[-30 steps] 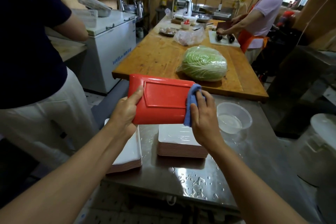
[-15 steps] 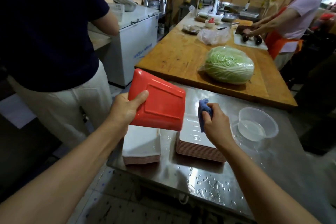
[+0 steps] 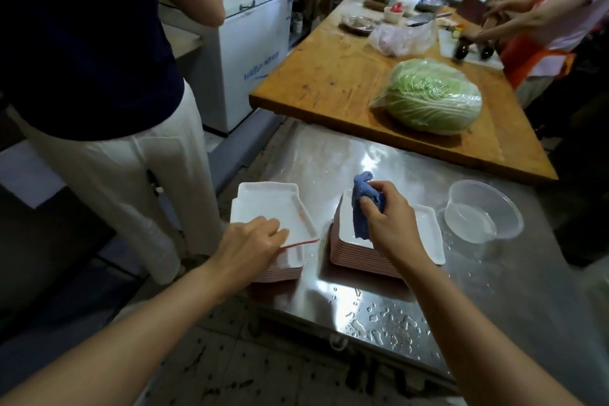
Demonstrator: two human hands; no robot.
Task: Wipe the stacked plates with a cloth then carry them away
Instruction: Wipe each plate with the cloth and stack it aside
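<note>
Two stacks of rectangular plates, white on top with red undersides, stand on a wet steel table (image 3: 329,155). My left hand (image 3: 248,245) pinches the near edge of the top plate of the left stack (image 3: 273,208), which lies white side up and slightly askew. My right hand (image 3: 387,224) grips a bunched blue cloth (image 3: 362,204) just above the right stack (image 3: 425,234), whose left part is hidden behind the hand and cloth.
A clear plastic bowl (image 3: 482,211) with water stands right of the stacks. A wrapped cabbage (image 3: 431,95) lies on the wooden table (image 3: 329,76) beyond. One person (image 3: 99,59) stands close at the left; another (image 3: 557,20) works at the far right. Water drops cover the table's near edge.
My left hand has turned the red-backed plate over and set it down on the left stack. My right hand with the cloth has moved over the right stack.
</note>
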